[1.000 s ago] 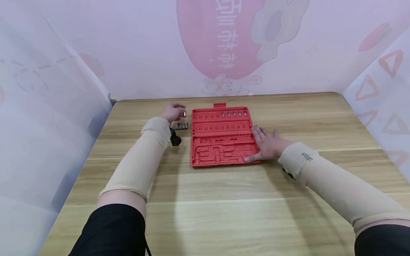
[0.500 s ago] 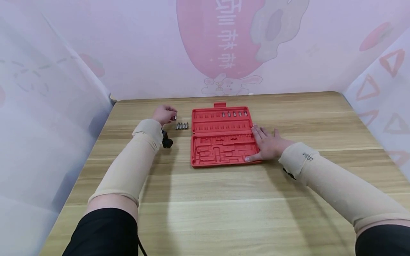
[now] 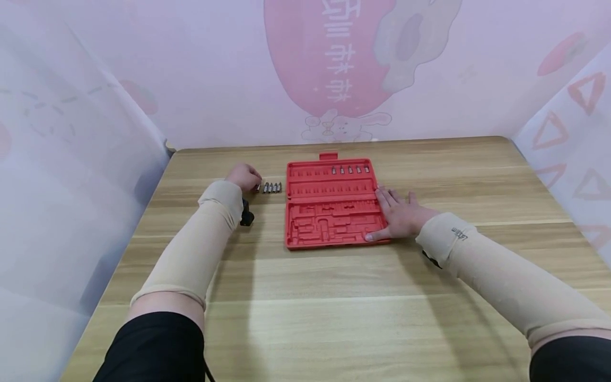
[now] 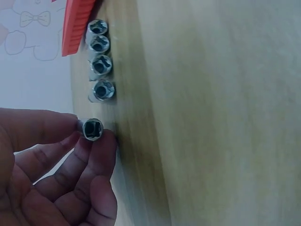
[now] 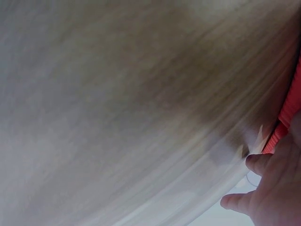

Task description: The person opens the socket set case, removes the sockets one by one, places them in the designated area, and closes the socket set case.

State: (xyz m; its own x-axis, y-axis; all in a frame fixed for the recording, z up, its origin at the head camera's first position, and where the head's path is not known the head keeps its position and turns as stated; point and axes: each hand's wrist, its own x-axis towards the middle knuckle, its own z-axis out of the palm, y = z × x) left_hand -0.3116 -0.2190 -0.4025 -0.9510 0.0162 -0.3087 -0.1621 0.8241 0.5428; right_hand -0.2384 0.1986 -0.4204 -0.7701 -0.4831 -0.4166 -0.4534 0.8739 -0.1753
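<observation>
Wood-grained, the table [image 3: 334, 307] bore an open red case [image 3: 334, 197] towards its far side. The right hand [image 3: 402, 216] rested straight-fingered on the case's right edge. The left hand [image 3: 244, 178] was beside a row of four sockets [image 4: 99, 66] left of the case, digits clamped on a single metal socket [image 4: 93, 129] at the row's left end. Only the left wrist view showed hollow ends; only the head view showed five small metal pieces [image 3: 350, 170] in the case's far half.

Soft light brightens the pale wood-grain desk [image 3: 334, 329], faintly glossy toward its near edge; diffuse shadows lie inward of both beige fabric sleeves [image 3: 191, 246]. The right-wrist view is dim and blurred; silvery metal sockets [image 4: 100, 65] glint in the hazy left-wrist view.
</observation>
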